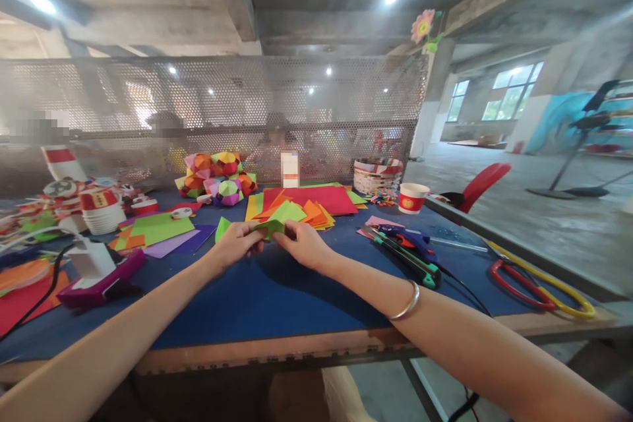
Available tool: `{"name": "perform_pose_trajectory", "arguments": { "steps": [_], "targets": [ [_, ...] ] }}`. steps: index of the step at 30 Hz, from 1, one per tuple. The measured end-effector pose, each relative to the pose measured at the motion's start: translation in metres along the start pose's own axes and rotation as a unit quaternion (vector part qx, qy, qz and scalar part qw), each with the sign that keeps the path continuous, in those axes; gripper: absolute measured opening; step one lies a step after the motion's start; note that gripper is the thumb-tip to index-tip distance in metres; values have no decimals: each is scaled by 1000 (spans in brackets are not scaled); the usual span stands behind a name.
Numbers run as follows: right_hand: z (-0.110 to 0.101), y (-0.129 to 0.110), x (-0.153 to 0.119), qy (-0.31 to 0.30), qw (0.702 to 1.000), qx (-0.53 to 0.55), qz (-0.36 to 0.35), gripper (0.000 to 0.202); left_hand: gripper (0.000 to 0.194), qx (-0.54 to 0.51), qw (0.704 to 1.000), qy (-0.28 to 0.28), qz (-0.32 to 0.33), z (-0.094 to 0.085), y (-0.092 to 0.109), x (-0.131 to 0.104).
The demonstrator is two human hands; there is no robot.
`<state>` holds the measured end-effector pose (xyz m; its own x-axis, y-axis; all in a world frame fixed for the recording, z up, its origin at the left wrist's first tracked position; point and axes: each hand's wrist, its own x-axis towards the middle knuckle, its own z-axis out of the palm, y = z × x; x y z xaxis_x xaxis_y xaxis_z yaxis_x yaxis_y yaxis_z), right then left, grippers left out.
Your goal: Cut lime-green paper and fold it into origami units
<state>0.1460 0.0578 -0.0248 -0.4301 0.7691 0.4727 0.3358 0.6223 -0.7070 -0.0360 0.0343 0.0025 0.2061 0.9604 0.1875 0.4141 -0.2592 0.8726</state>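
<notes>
Both hands meet over the middle of the blue tabletop (222,310), with one small piece of green paper (270,229) between them. My left hand (238,241) is closed on its left end, fingers curled beneath. At the other end, my right hand (301,245) pinches the same paper. A separate folded green piece (222,228) stands just left of my left hand. Behind my hands lie loose light-green paper squares (288,211) and orange paper squares (316,213), with larger red sheets (321,200) under and behind them.
Right of my hands lie a green-black utility knife (408,256) and large red-and-yellow-handled scissors (544,287). A paper cup (413,198) and a woven basket (378,177) stand behind. On the left are a purple-and-white power strip (101,277), stacked cups (102,211) and folded paper balls (229,192).
</notes>
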Motion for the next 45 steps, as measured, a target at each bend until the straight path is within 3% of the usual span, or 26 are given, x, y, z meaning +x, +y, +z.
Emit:
{"name": "perform_pose_trajectory", "arguments": {
  "steps": [11,17,23,29,36,42,45],
  "targets": [
    [-3,-4,-1,-6,999,32,25,14,28,34,999,-20,37,1,-5,-1],
    [0,-11,-3,-23,996,64,49,16,21,58,992,16,107,1,-1,-3],
    [4,-16,-7,-53,996,54,42,31,20,82,987,41,130,0,2,-6],
    [2,-18,-7,-63,996,49,39,31,20,40,993,54,95,2,2,-6],
    [-2,-20,-5,9,998,37,52,27,35,-65,997,45,14,5,2,-3],
    [-1,-15,-5,-31,998,8,47,32,27,-2,997,52,62,3,-4,0],
    [-3,-12,-4,4,999,-5,48,25,25,57,992,54,96,1,-9,2]
  ]
}}
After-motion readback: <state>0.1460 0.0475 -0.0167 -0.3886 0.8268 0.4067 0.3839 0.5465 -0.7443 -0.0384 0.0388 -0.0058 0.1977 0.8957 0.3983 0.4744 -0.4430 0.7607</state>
